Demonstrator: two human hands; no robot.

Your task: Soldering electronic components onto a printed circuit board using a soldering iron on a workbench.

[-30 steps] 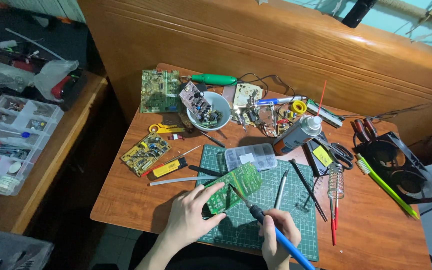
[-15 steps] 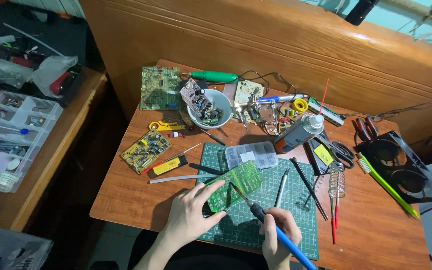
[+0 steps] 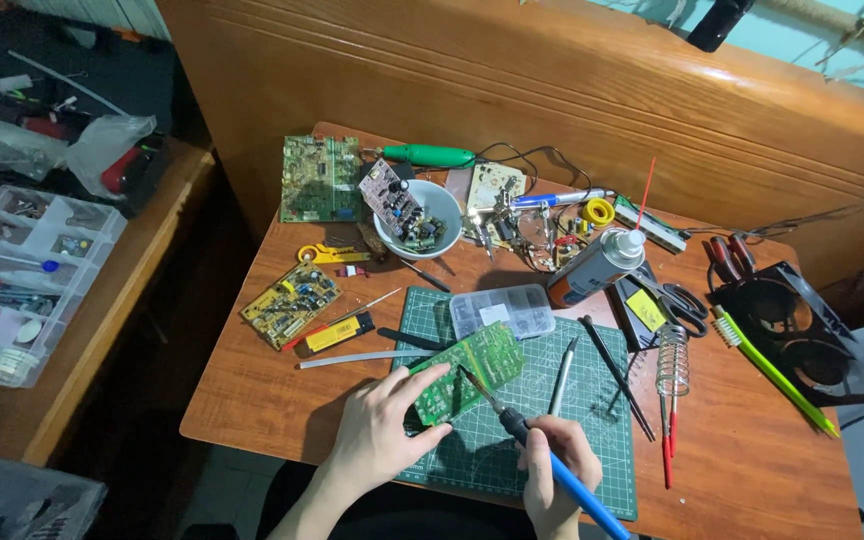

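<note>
Two bare hands work over a dark green gridded cutting mat (image 3: 552, 440). Right hand (image 3: 552, 470) grips a blue-handled soldering iron (image 3: 537, 450), tip angled up-left onto a green rectangular circuit board (image 3: 467, 370). Left hand (image 3: 387, 430), fingers spread, pins the board's near-left edge. Bare mat lies right of the board.

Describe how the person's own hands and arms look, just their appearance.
Both are bare: the left hand and right hand wear no gloves, rings or watch. No sleeve shows on the left forearm; the right wrist is cut off by the frame edge.
</note>
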